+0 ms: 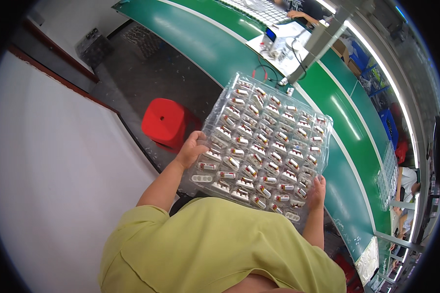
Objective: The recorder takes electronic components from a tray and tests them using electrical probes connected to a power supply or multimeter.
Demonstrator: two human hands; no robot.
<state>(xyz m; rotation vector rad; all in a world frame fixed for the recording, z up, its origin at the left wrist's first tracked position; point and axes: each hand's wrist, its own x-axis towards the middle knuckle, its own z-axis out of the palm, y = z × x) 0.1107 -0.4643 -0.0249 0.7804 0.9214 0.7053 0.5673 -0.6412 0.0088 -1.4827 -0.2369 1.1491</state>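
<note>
A clear plastic tray [214, 111], possibly several stacked, is held in front of my body, tilted in the view. Its pockets carry many small white and silvery parts [263, 138] with red and yellow bands; their exact kind is too small to tell. At the tray's left edge my left hand [190, 150] grips the rim, thumb on top. My right hand [318, 192] holds the lower right edge, its fingers partly hidden beneath.
A red stool [164, 119] stands on the floor to the left. Beyond the tray runs a long green worktable [349, 168]. On it are a device with a blue screen [271, 34], cables and a metal post [318, 46]. Another person [305, 12] sits across; more clear trays [388, 171] lie right.
</note>
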